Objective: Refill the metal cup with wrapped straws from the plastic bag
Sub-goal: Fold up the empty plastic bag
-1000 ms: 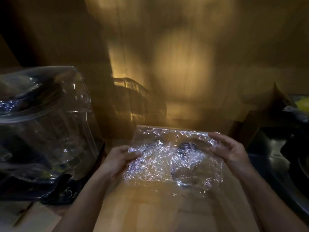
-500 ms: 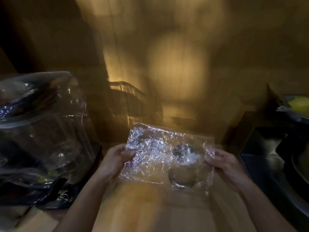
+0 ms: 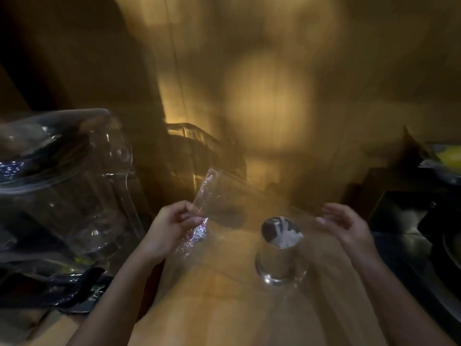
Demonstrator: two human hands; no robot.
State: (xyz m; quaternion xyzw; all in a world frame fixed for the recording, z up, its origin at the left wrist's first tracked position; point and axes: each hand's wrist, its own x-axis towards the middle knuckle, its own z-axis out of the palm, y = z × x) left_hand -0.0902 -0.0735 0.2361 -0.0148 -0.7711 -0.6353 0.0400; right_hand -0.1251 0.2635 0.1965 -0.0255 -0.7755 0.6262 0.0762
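Observation:
A shiny metal cup (image 3: pixel 280 255) stands on the wooden counter (image 3: pixel 212 308) with white wrapped straws (image 3: pixel 285 234) showing in its mouth. My left hand (image 3: pixel 172 227) pinches the left edge of a clear, crinkled plastic bag (image 3: pixel 212 196), which tilts up and away to the left of the cup. To the right of the cup my right hand (image 3: pixel 346 226) hovers with fingers spread and nothing in it. The picture is blurred by motion.
A large clear plastic container (image 3: pixel 62 186) fills the left side, with dark items under it. A glass vessel (image 3: pixel 199 156) stands at the back by the wooden wall. Dark equipment (image 3: pixel 419 233) and something yellow (image 3: pixel 451 157) lie at the right.
My right hand has let go of the bag and drawn right. The bag has swung left and up in my left hand, uncovering the cup.

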